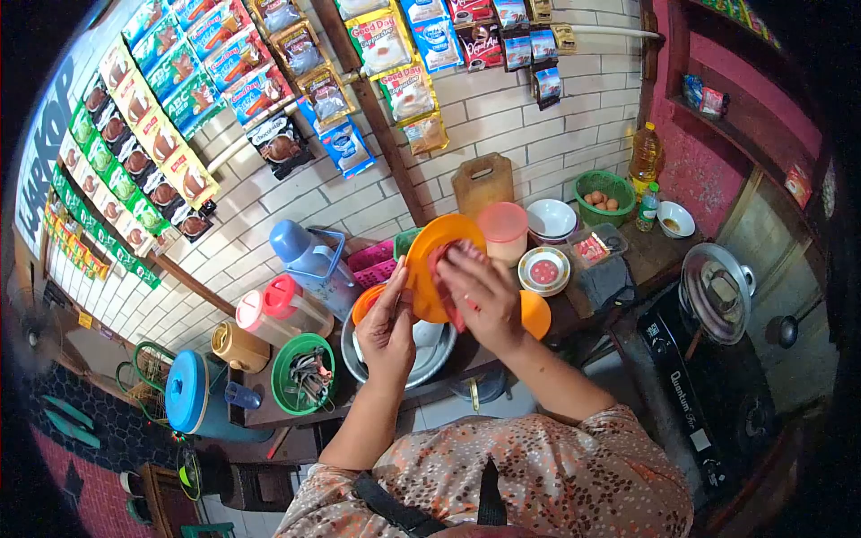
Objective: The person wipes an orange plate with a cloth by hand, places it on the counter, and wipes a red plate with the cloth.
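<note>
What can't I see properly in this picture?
In the head view:
Pink cloth: mostly hidden by the right grip.
Metal basin: partly covered by the left grip.
Possible fan, far left: dark, blurred.
Patterned shirt: cut off by bottom edge.
Shelf packets: print too small.

Smooth plastic on the plate (421, 273), matt cloth on the rag (459, 313) against it. Below the plate, shiny metal on the basin (443, 352); behind it, matt wood on the board (482, 186); above it, glossy plastic on the sachets (404, 91).
</note>
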### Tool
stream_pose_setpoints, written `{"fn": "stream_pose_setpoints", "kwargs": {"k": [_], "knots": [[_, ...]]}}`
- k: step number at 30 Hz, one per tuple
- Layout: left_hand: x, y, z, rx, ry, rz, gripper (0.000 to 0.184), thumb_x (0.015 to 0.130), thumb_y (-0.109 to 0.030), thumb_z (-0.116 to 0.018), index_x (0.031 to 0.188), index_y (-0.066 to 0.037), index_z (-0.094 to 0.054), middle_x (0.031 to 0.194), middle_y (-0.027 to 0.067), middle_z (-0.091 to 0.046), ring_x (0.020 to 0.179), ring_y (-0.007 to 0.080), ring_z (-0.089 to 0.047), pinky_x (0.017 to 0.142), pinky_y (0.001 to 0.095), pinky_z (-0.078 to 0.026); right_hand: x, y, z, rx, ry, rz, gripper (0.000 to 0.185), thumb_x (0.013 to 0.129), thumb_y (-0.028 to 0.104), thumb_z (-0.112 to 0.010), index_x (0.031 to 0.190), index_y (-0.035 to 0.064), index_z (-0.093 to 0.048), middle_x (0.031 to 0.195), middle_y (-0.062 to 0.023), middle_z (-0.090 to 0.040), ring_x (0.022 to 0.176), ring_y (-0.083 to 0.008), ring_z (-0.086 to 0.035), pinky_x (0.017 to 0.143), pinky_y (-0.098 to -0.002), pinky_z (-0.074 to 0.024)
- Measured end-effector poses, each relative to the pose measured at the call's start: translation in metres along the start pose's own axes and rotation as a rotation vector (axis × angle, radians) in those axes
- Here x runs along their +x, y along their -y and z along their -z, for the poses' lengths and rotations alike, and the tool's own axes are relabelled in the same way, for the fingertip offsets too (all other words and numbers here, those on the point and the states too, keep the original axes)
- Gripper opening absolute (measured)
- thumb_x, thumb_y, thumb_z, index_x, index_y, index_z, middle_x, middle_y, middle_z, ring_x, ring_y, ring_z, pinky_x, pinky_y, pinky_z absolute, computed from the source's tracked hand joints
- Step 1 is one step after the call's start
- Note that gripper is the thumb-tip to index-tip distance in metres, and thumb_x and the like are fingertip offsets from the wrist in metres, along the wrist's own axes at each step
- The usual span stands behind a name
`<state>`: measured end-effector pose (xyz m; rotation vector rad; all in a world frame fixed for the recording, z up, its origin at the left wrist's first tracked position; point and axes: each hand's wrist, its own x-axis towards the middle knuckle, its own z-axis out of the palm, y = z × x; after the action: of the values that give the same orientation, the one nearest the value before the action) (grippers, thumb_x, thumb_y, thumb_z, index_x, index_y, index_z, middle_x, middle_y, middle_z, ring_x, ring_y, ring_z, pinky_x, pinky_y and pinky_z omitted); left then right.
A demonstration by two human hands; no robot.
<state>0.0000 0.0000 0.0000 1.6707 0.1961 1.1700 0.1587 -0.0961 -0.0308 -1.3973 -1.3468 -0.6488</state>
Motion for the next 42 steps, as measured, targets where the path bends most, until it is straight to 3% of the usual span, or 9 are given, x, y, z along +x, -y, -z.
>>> {"fn": "stream_pose_setpoints", "kwargs": {"k": [5, 13, 15, 21, 27, 31, 35, 39, 42], "knots": [[-0.008, 0.001, 0.000, 0.003, 0.046, -0.023, 0.039, 0.102, 0.008, -0.057, 0.140, 0.001, -0.066, 0.152, 0.0166, -0.059, 0.138, 0.0215, -0.057, 0.108, 0.0296, -0.048, 0.021, 0.007, 0.005, 0.016, -0.266, -0.125, 0.044, 0.089, 0.005, -0.075, 0.132, 0.0120, -0.072, 0.141, -0.0107, -0.066, 0.124, -0.0334, -0.065, 0.105, -0.0466, -0.0513], [-0.003, 0.005, 0.009, -0.072, 0.027, 0.015, 0.042, 0.102, 0.011, -0.052, 0.142, 0.003, -0.062, 0.155, 0.0202, -0.054, 0.145, 0.0271, -0.051, 0.117, 0.0364, -0.042, -0.008, 0.030, 0.005, -0.045, -0.054, 0.083, 0.049, 0.087, 0.002, -0.072, 0.134, 0.0137, -0.072, 0.140, -0.0103, -0.067, 0.127, -0.0274, -0.066, 0.098, -0.0394, -0.0545], [-0.003, 0.005, 0.008, -0.037, -0.008, 0.013, 0.038, 0.105, 0.004, -0.054, 0.142, 0.000, -0.063, 0.153, 0.0165, -0.057, 0.132, 0.0214, -0.062, 0.107, 0.0336, -0.054, -0.003, 0.005, 0.009, -0.060, -0.164, -0.090, 0.046, 0.088, 0.003, -0.073, 0.133, 0.0124, -0.072, 0.137, -0.0114, -0.068, 0.123, -0.0331, -0.067, 0.102, -0.0432, -0.0532], [-0.009, 0.003, -0.006, -0.148, 0.078, 0.075, 0.041, 0.100, 0.012, -0.052, 0.138, 0.001, -0.065, 0.158, 0.0194, -0.052, 0.141, 0.0218, -0.055, 0.103, 0.0268, -0.048, 0.017, 0.021, 0.010, 0.001, -0.267, -0.091, 0.043, 0.090, 0.004, -0.074, 0.132, 0.0117, -0.072, 0.141, -0.0116, -0.066, 0.127, -0.0342, -0.064, 0.106, -0.0457, -0.0513], [0.003, 0.007, -0.004, -0.179, 0.005, -0.024, 0.045, 0.103, 0.010, -0.049, 0.147, 0.003, -0.054, 0.156, 0.0202, -0.053, 0.137, 0.0252, -0.059, 0.108, 0.0370, -0.054, -0.014, 0.033, 0.009, -0.041, -0.066, 0.058, 0.042, 0.088, 0.010, -0.077, 0.129, 0.0146, -0.074, 0.136, -0.0061, -0.069, 0.113, -0.0259, -0.069, 0.094, -0.0380, -0.0544], [0.002, 0.008, -0.001, -0.156, -0.022, 0.003, 0.040, 0.105, 0.003, -0.056, 0.144, -0.001, -0.058, 0.151, 0.0174, -0.058, 0.132, 0.0238, -0.063, 0.095, 0.0348, -0.062, -0.011, -0.003, 0.013, -0.129, -0.146, -0.068, 0.043, 0.086, 0.007, -0.075, 0.127, 0.0159, -0.075, 0.132, -0.0049, -0.070, 0.111, -0.0277, -0.069, 0.091, -0.0395, -0.0553], [-0.005, 0.015, -0.003, -0.110, 0.068, -0.012, 0.039, 0.105, 0.004, -0.055, 0.144, 0.000, -0.058, 0.153, 0.0195, -0.056, 0.137, 0.0258, -0.059, 0.108, 0.0376, -0.054, 0.014, 0.004, 0.012, -0.051, -0.245, -0.064, 0.045, 0.085, 0.004, -0.075, 0.129, 0.0151, -0.074, 0.132, -0.0056, -0.069, 0.113, -0.0284, -0.068, 0.093, -0.0415, -0.0544], [0.005, 0.017, 0.000, -0.095, 0.069, -0.140, 0.039, 0.105, 0.006, -0.054, 0.144, 0.002, -0.057, 0.154, 0.0210, -0.055, 0.142, 0.0274, -0.054, 0.119, 0.0404, -0.043, 0.006, 0.029, 0.008, 0.002, -0.109, -0.035, 0.046, 0.086, 0.004, -0.075, 0.130, 0.0155, -0.073, 0.131, -0.0047, -0.070, 0.113, -0.0259, -0.068, 0.092, -0.0401, -0.0544], [0.010, 0.008, 0.004, -0.118, 0.023, -0.121, 0.038, 0.106, 0.008, -0.051, 0.143, 0.003, -0.057, 0.154, 0.0219, -0.055, 0.142, 0.0283, -0.054, 0.117, 0.0408, -0.045, -0.014, 0.026, 0.004, -0.004, 0.027, 0.059, 0.045, 0.087, 0.005, -0.074, 0.131, 0.0153, -0.073, 0.131, -0.0046, -0.070, 0.109, -0.0232, -0.068, 0.092, -0.0388, -0.0534]]}}
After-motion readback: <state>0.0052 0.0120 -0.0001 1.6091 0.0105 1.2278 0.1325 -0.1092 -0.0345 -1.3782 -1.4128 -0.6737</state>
